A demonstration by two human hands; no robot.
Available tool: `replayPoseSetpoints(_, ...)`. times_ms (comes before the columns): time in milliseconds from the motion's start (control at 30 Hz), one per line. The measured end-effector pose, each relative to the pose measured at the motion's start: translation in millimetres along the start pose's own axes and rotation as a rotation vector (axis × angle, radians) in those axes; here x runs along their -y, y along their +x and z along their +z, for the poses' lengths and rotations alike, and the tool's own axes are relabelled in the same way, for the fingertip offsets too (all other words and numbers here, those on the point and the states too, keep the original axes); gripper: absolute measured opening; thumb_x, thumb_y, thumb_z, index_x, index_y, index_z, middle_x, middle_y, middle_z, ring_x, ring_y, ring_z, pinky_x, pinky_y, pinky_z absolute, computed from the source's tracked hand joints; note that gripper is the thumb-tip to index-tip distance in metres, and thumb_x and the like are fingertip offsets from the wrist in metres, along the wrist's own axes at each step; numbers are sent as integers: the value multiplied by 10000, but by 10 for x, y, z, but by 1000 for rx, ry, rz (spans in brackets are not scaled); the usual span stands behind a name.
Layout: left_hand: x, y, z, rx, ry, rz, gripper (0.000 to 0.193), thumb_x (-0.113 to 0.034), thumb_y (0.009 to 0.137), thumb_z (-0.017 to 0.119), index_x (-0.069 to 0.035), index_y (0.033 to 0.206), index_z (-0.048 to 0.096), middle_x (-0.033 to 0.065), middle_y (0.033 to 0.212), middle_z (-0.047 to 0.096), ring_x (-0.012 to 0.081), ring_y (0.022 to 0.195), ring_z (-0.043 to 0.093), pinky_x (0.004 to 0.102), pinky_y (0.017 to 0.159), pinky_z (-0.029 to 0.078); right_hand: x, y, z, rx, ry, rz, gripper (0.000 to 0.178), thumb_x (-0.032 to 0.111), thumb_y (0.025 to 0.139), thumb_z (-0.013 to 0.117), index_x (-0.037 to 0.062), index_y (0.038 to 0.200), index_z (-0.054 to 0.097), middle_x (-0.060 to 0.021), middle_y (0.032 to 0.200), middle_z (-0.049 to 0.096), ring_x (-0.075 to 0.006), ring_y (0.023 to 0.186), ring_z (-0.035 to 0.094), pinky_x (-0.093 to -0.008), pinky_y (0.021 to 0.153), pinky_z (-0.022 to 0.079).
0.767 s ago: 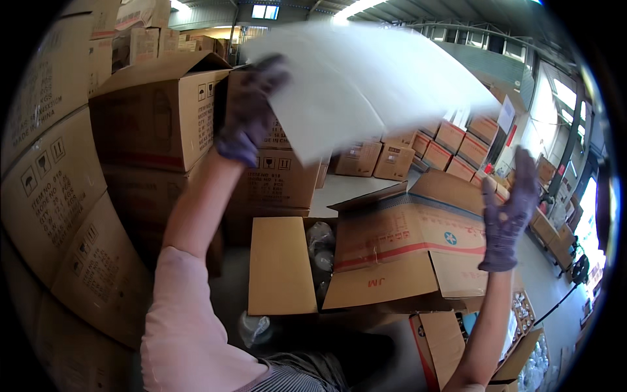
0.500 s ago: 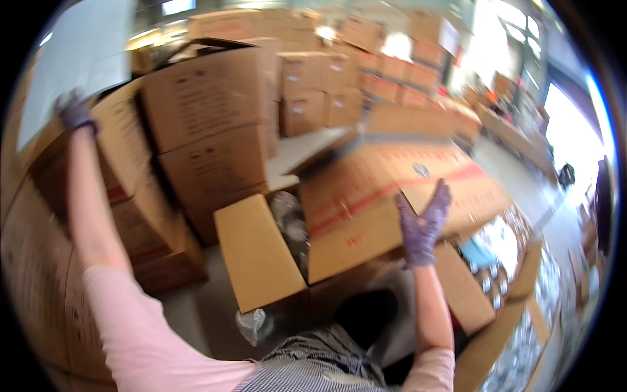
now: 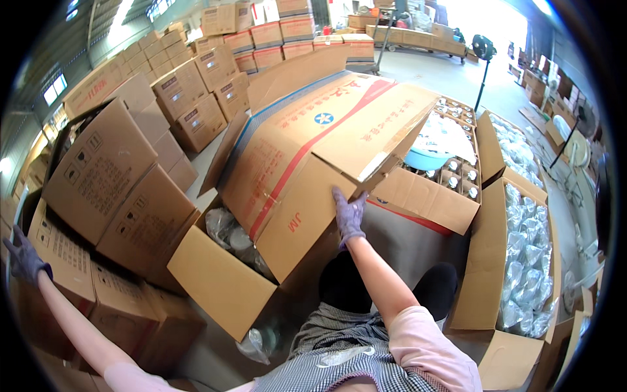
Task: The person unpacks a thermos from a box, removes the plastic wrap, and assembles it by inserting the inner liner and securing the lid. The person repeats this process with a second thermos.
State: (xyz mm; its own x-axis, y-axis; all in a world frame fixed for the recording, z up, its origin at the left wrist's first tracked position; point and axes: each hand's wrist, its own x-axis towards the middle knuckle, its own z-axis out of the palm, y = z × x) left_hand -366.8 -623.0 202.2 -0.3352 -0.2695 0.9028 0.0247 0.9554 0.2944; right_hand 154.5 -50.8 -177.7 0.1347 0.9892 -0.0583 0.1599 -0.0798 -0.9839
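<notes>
White sheet (image 3: 21,203) swung far left, right hand (image 3: 351,214) now down at the red-striped carton's (image 3: 313,130) flap, so the hands are working way apart.
Right thumb and fingers look spread; left hand (image 3: 26,256), can't tell. Carton's tilted over an open box (image 3: 219,281), long axis seemingly near-left to far-right.

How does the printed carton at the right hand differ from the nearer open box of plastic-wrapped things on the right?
The printed carton lies tilted; the open box faces upward. The printed carton shows red lettering, a red stripe and a blue emblem; the open box shows plain cardboard. The printed carton's inside is hidden, while the open box shows clear-wrapped items. Both are brown cardboard.
</notes>
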Motion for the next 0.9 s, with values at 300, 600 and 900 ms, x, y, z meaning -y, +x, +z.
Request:
replayPoseSetpoints(300,212,472,202,162,-757,-289,787,-623,925,451,-181,1539,234,222,1475,441,397,1256,522,521,1008,453,-372,68,330,109,465,101,1198,476,727,838,-108,1499,132,-282,1486,356,-350,1359,395,-378,1143,307)
replayPoseSetpoints(600,-1571,-3298,-621,1388,-1100,-68,706,-572,892,602,-53,1349,461,212,1371,508,330,1175,574,475,881,536,94,751,178,265,126,-180,423,274,889,724,-76,1107,631,-173,1067,684,-212,918,666,-345,795,539)
replayPoseSetpoints(900,-2829,-5530,194,1793,-1705,-866,646,-534,840,738,4,1175,610,103,1021,653,198,920,657,403,793,567,1622,479,-138,428,15,-526,483,414,817,674,-56,920,712,-213,833,708,-312,823,687,-384,808,532)
